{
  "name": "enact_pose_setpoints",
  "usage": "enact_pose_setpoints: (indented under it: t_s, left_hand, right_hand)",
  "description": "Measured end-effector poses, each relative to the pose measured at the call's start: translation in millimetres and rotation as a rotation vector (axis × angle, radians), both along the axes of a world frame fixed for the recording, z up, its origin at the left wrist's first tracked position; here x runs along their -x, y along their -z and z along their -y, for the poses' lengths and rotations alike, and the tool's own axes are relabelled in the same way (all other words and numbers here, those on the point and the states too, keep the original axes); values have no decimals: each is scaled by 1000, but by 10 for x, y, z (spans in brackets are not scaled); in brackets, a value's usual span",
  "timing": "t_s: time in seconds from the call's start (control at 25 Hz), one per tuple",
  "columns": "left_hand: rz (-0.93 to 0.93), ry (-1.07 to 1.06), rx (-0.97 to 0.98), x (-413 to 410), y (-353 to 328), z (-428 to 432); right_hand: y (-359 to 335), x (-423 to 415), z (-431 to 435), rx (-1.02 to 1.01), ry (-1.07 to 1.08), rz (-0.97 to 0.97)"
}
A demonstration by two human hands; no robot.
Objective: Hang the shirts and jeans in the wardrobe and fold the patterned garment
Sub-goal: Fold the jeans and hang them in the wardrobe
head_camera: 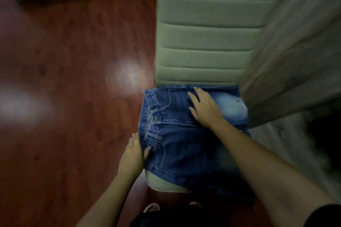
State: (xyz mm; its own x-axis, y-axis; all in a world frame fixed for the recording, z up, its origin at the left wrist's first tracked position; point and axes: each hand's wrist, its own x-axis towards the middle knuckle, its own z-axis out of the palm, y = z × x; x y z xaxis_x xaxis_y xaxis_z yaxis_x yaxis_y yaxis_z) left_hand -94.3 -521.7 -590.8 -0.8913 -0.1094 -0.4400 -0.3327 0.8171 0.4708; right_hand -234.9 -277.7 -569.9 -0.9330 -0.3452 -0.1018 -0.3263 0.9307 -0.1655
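The jeans [184, 134] lie folded on the near end of a green padded bench [206, 38], waistband toward the floor side, a faded patch at their far right corner. Our right hand [205, 108] rests flat on the upper part of the jeans, fingers spread, gripping nothing. Our left hand [133, 151] presses against the waistband edge of the jeans, fingers extended along the side and thumb on the denim; we cannot tell whether it pinches the fabric. Left of the jeans spreads a glossy reddish wooden floor [73, 79]. Right of them hangs grey bedding [295, 61]. Below the jeans a shoe toe [151, 207] shows
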Motion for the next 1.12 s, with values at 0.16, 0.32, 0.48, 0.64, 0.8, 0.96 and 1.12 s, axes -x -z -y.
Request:
enact_pose_setpoints:
  t_s: [0.16, 0.32, 0.48, 0.64, 0.8, 0.96, 1.12]
  left_hand:
    - [81, -123, -160, -76, 517, 83]
    - [48, -225, -281, -118, 747, 99]
    - [85, -373, -390, -93, 759, 184]
    - [39, -286, -212, -120, 574, 111]
    - [-6, -274, -131, -99, 153, -2]
    - [-60, -195, -188, -55, -749, -365]
    - [-196, 7, -314, 145, -1853, -998]
  right_hand:
    - [440, 319, 393, 8, -83, -37]
    - [688, 537, 632, 0, -70, -87]
    - [649, 642, 711, -127, -33, -97]
    - [413, 620, 701, -16, -31, -222]
    - [-107, 357, 418, 150, -49, -278]
    - [-1049, 67, -134, 75, -38, -291]
    - [-2114, -196, -928, 99, 222, -284]
